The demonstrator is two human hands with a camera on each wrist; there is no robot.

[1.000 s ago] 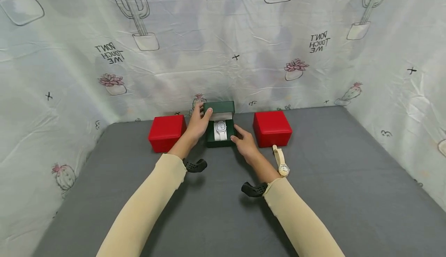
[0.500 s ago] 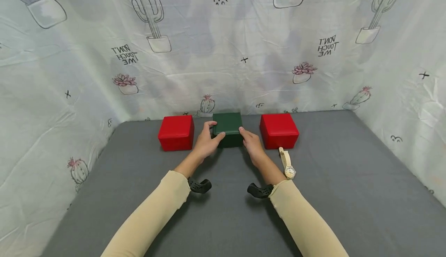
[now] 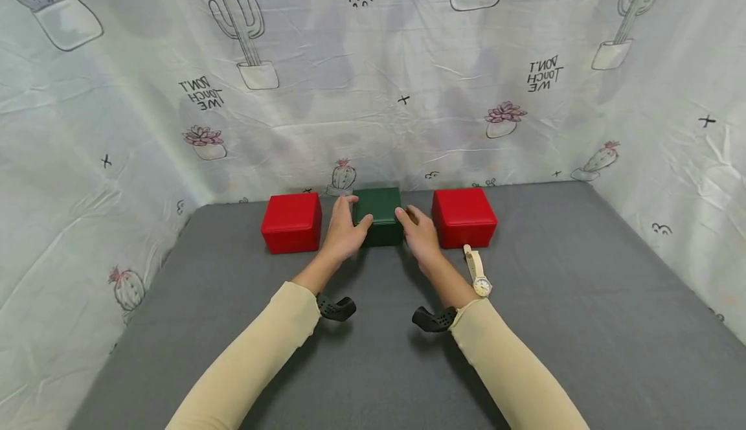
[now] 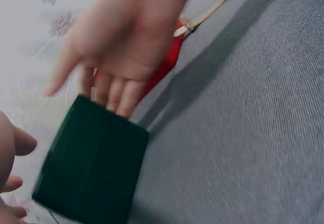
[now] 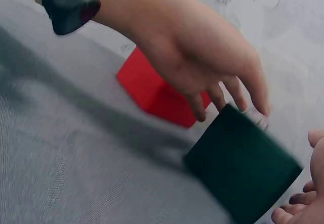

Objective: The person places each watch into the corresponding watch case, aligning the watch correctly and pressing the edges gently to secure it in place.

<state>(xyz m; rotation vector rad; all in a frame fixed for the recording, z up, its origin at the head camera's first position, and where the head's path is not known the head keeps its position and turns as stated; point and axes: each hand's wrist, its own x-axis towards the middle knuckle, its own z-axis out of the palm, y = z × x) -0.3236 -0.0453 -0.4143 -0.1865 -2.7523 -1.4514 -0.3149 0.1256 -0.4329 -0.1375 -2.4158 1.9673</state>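
Observation:
A closed green watch box (image 3: 380,204) stands at the back of the grey table, between my hands. My left hand (image 3: 342,234) is at its left side, with thumb and fingers spread apart. On the opposite side is my right hand (image 3: 422,237), its thumb near the lid's front corner. In the left wrist view, the right hand (image 4: 126,37) has relaxed fingers by the side of the green box (image 4: 96,158) and its thumb held off. The right wrist view has the left hand (image 5: 197,47) with loose, separated fingers beside the box. The inside of the box is hidden.
One red box (image 3: 293,221) stands left of the green one, another red box (image 3: 464,217) to the right. A cream-strapped watch (image 3: 479,277) lies before the right red box, close to the right forearm. A patterned cloth (image 3: 373,93) hangs behind the table (image 3: 373,365).
The green box stood open with a white watch inside; its lid came down and now covers it. Both hands have since loosened their fingers from the box's sides.

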